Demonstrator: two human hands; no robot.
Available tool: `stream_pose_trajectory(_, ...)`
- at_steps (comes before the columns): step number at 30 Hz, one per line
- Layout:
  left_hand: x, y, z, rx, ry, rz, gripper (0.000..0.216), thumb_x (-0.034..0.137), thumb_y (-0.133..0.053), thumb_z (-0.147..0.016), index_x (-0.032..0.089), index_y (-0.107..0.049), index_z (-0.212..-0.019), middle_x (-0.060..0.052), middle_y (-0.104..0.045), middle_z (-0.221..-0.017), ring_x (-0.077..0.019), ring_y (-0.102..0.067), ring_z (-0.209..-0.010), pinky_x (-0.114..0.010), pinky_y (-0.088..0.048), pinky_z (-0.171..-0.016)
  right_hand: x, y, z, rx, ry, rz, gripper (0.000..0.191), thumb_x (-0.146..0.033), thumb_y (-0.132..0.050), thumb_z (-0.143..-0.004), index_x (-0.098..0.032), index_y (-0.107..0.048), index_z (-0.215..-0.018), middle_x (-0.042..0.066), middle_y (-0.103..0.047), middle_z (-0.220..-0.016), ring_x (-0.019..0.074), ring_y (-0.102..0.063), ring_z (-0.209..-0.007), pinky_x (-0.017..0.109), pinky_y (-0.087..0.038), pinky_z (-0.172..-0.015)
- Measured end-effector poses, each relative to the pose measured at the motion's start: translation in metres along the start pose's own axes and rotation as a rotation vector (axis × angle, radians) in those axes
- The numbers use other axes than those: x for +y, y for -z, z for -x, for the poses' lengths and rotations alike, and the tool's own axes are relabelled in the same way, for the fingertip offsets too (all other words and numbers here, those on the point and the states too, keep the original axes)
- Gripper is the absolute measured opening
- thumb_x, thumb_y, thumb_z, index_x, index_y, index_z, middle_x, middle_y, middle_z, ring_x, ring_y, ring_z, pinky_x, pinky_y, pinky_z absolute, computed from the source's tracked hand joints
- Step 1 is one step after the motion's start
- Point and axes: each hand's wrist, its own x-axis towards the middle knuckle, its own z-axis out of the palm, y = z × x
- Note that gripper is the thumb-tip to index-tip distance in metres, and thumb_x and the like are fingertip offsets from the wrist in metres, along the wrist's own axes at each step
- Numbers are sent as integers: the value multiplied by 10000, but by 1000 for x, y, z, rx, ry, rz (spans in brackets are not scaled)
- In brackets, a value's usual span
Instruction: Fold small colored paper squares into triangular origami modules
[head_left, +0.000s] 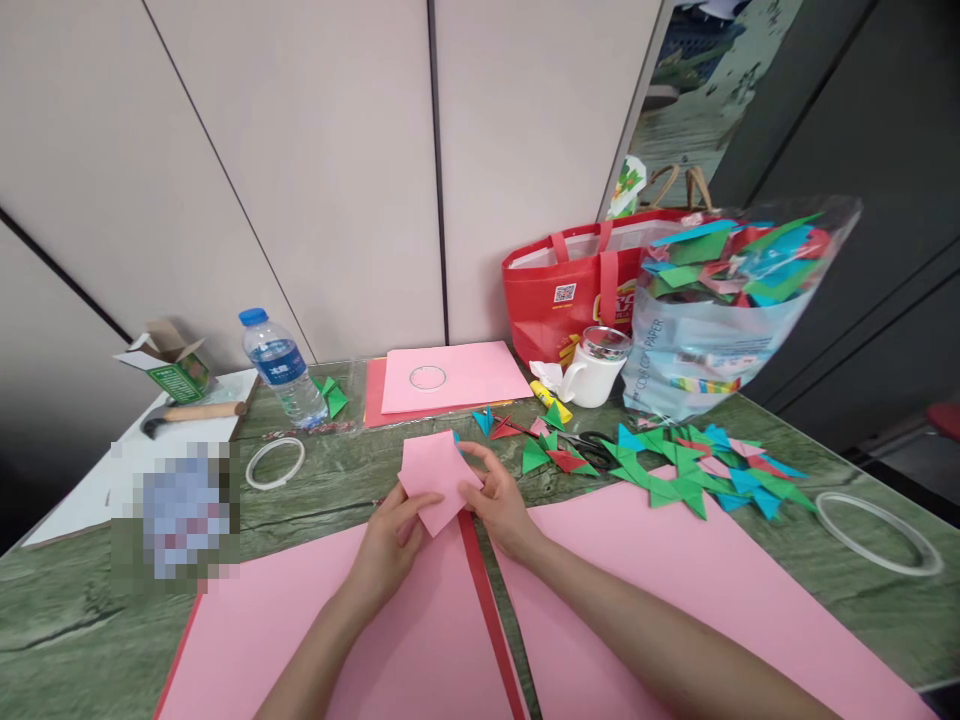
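Fingers (pixel 420 504) pinch matte, angular, folded pink paper (pixel 435 470).

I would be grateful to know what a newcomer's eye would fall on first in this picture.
Probably the small pink paper held between the left hand and right hand, at the centre. Next would likely come the red bag and the plastic bag full of colourful folded paper, both standing at the back right of the table.
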Motion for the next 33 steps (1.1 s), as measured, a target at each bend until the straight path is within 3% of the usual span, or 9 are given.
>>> stream_pose_trajectory(4,0,3,-1,-3,72,109,330,70,-523,-663,236,-661,-912,-61,-590,-1022,-204,-536,-984,-321,-417,-838,2,2,1,-22,6,141,188,-259,-538,-726,-192,-636,-872,16,-618,-775,106,-502,-556,218,-383,-496)
stream_pose_trajectory(9,6,10,-4,55,209,163,196,184,-660,-601,225,-700,-789,-50,-653,-882,-209,-591,-827,-296,-456,-744,-8,2,4,-39,62,252,214,-223,-561,-707,-205,-647,-901,29,-621,-961,169,-536,-853,268,-410,-707)
stream_pose_trajectory(13,8,8,-5,175,306,218,162,268,-682,-591,198,-708,-735,-50,-680,-752,-194,-601,-687,-265,-468,-635,-13,-1,5,-89,-13,287,343,-255,-660,-622,-201,-615,-957,3,-622,-749,121,-519,-588,219,-384,-510)
stream_pose_trajectory(16,6,3,-3,263,377,285,249,267,-709,-555,178,-701,-788,-44,-684,-752,-173,-592,-632,-244,-467,-584,-11,-4,7,-128,-60,264,459,-272,-708,-565,-198,-573,-997,-37,-561,-627,61,-389,-413,186,-285,-392)
stream_pose_trajectory(20,9,-2,-2,265,395,454,510,240,-722,-547,164,-610,-1039,-26,-673,-821,-161,-597,-667,-244,-477,-614,-9,-5,7,-48,10,284,426,-291,-706,-560,-201,-566,-953,-7,-569,-812,49,-394,-443,177,-300,-392)
stream_pose_trajectory(24,17,-2,-3,219,364,688,825,214,-693,-605,188,-277,-1317,-43,-670,-901,-178,-606,-827,-293,-466,-771,-11,-4,7,10,39,370,386,-320,-687,-586,-193,-564,-929,12,-569,-892,22,-328,-402,168,-267,-360)
stream_pose_trajectory(26,21,-2,-4,247,363,749,956,207,-682,-628,250,-63,-1356,-30,-682,-867,-174,-621,-812,-307,-474,-757,-13,-4,8,21,47,389,368,-326,-676,-598,-189,-564,-920,18,-570,-905,11,-297,-385,164,-245,-344)
stream_pose_trajectory(28,22,-2,-4,274,387,776,1029,201,-690,-623,280,38,-1347,-10,-693,-804,-168,-637,-758,-311,-485,-723,-14,-5,9,26,55,395,350,-331,-667,-607,-184,-565,-908,21,-573,-897,6,-282,-377,162,-232,-334)
stream_pose_trajectory(33,19,-4,-4,263,511,803,985,214,-720,-587,217,-100,-1353,-4,-694,-650,-161,-644,-655,-291,-485,-688,-14,-6,11,34,77,403,317,-315,-662,-618,-187,-574,-894,20,-568,-903,34,-366,-435,163,-295,-362)
